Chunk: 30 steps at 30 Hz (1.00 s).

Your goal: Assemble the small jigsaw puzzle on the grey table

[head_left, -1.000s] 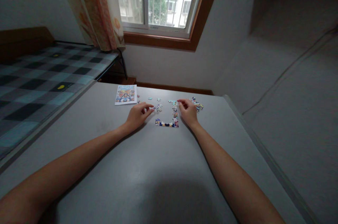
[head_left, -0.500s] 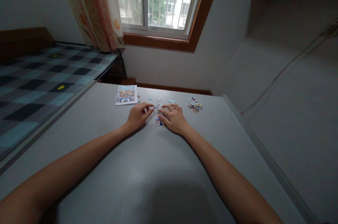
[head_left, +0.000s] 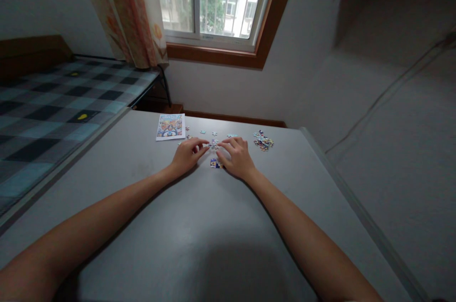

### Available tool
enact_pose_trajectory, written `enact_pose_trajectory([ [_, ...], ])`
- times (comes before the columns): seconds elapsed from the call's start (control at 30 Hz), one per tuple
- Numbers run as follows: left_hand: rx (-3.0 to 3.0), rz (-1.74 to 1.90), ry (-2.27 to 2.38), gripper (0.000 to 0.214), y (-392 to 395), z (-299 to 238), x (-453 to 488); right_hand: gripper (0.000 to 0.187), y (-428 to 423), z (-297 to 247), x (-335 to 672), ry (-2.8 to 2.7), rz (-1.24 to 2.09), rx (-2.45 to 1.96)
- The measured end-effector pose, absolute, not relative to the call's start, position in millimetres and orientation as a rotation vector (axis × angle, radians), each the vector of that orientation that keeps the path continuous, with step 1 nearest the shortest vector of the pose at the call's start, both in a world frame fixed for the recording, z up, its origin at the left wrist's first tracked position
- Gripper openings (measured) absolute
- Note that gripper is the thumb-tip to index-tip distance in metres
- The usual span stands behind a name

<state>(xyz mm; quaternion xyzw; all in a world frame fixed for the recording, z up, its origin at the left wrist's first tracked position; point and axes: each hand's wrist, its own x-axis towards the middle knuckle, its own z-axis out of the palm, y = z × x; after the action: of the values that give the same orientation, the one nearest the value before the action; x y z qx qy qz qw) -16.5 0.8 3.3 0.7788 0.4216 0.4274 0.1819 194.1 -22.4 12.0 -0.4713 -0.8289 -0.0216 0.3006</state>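
Note:
A small cluster of jigsaw puzzle pieces (head_left: 213,144) lies on the table between my two hands. My left hand (head_left: 187,154) pinches thumb and forefinger together at the left edge of this cluster. On the other side is my right hand (head_left: 235,155), its thumb and forefinger spread apart close to the cluster's right edge. Just below them lies a joined dark-blue and yellow puzzle section (head_left: 214,163), its right end partly covered by my right thumb. The printed picture sheet (head_left: 171,127) rests beyond my left hand.
A pile of loose puzzle pieces (head_left: 263,141) sits right of my right hand. Single pieces (head_left: 203,132) lie along the far side of the grey table (head_left: 171,240). A bed with a checked cover (head_left: 71,98) stands to the left, and a window (head_left: 213,3) is ahead.
My right hand has drawn slightly right, its fingers coming off the cluster, so more of the pieces show. The left hand stays nearly in place.

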Motion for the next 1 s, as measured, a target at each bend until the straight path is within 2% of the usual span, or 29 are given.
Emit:
enact_pose_trajectory([
  [0.1, 2.214, 1.211, 1.158, 0.016, 0.8, 2.9, -15.8, 0.022, -21.8, 12.9, 195.3, -2.117, -0.085, -1.21],
  [0.53, 2.319, 1.198, 1.084, 0.019, -0.2, 2.0, -17.0, 0.014, -20.0, 11.8, 195.0, -2.156, -0.187, -1.046],
  [1.0, 2.308, 1.18, 1.095, 0.022, -3.0, 3.0, -15.1, 0.017, -20.3, 14.0, 196.1, -2.172, -0.198, -1.027],
])
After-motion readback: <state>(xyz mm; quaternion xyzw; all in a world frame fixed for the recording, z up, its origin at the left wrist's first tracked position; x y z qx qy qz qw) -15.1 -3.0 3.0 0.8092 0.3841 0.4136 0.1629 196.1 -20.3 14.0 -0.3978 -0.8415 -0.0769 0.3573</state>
